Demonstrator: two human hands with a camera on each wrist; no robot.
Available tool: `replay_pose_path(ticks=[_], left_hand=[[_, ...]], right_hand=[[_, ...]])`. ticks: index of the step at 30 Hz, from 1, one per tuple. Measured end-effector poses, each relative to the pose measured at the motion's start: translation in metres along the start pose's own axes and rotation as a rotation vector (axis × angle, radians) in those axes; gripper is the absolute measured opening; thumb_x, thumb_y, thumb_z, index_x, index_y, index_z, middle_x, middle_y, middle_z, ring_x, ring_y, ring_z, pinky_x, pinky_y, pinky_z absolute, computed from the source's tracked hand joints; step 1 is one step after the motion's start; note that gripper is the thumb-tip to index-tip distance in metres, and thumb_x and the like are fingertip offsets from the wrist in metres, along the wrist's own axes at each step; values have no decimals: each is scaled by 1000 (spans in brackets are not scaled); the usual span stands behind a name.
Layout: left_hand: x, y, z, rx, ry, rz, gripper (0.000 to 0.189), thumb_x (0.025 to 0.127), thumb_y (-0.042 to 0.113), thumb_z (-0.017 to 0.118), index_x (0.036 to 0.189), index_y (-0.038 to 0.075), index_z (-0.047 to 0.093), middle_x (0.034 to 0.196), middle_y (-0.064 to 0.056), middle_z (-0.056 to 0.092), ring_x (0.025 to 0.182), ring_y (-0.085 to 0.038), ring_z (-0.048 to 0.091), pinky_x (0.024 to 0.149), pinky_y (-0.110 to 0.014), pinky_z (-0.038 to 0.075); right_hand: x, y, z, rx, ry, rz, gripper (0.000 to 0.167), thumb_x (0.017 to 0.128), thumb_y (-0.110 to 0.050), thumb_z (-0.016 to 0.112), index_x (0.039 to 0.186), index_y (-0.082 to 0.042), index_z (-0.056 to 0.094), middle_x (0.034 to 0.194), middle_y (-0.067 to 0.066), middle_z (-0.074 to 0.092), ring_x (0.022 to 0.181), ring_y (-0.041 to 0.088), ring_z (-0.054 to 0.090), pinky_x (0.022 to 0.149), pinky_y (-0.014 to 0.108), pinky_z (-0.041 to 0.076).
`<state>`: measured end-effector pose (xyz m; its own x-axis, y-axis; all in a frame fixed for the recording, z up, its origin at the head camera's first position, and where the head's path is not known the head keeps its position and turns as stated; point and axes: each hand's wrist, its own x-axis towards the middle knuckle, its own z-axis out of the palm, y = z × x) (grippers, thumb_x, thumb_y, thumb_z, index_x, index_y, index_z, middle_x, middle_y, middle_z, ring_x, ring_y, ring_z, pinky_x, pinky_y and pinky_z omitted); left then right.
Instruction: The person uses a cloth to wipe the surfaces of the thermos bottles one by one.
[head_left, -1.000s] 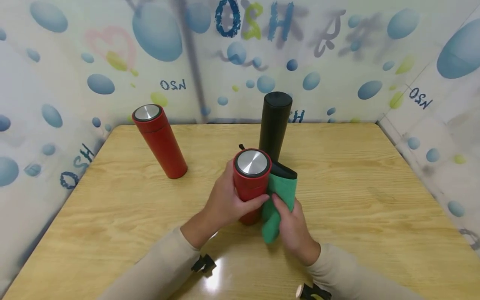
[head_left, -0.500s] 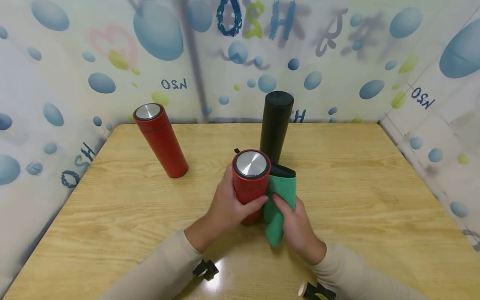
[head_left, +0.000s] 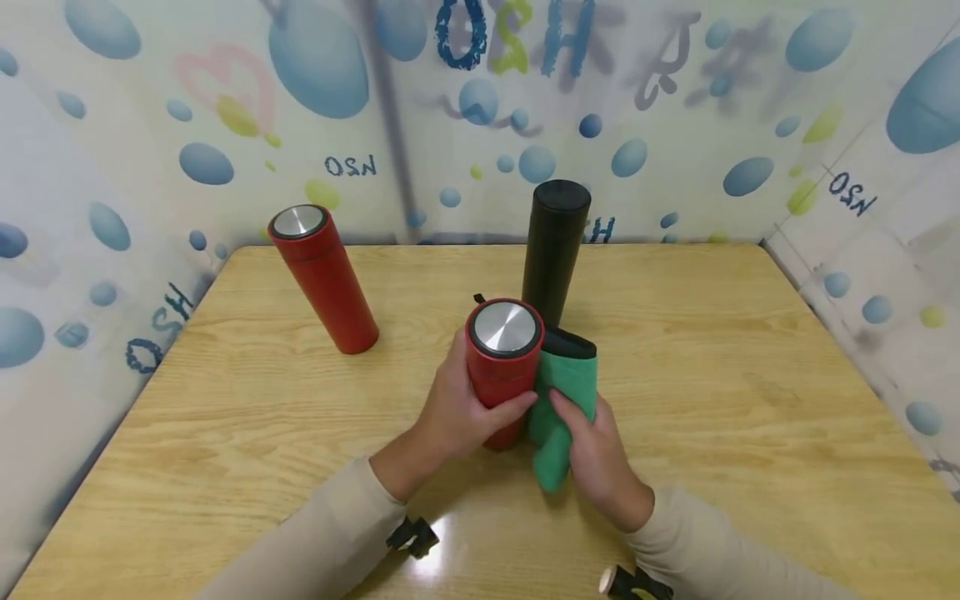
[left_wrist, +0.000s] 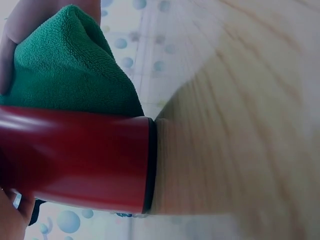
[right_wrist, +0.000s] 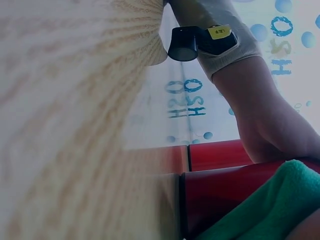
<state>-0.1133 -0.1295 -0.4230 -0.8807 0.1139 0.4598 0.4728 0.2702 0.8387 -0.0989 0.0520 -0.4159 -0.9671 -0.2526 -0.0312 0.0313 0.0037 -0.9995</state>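
Observation:
My left hand [head_left: 457,408] grips a red thermos flask [head_left: 501,379] with a shiny silver lid, its thumb across the front. The flask stands on the wooden table; its black base ring shows in the left wrist view. My right hand [head_left: 600,454] holds a green cloth [head_left: 566,379] with a black band along its top edge, thumb on the near side. The green cloth [left_wrist: 75,75] lies against the flask's right side. Behind them a tall black flask [head_left: 555,250] stands upright, its lower part hidden. Most of the right fingers are hidden behind the cloth.
A second red flask [head_left: 326,279] with a silver lid stands at the back left of the wooden table [head_left: 225,417]. Patterned walls [head_left: 660,108] rise behind and beside the table. Each sleeve carries a small black camera mount [head_left: 412,537] near the wrist.
Both hands keep their holds on the flask and the cloth. The right hand and cloth have shifted slightly right and down over the last second; the flasks stay in place.

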Motion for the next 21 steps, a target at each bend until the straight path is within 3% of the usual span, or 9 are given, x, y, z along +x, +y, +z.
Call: replay_pose_path(ticks=[15,21], left_hand=[[2,3,-1,-8,-29,-21,89,78,14,84,148,15,29,142,1,52,130,-15,50,101,-39,54],[1,2,-1,-4,-28,-29,89,78,15,84,148,15,29,142,0,51,130,-17,50,99,-39,55]], right_hand=[[-5,-2,-1,22,11,-76,35,105,-18,45,133,3,49,117,2,61,107,9,61,94,22,52],[-5,-2,-1,-6,21,-33,33,104,-16,47,131,2,51,117,6,60,105,9,61,92,23,52]])
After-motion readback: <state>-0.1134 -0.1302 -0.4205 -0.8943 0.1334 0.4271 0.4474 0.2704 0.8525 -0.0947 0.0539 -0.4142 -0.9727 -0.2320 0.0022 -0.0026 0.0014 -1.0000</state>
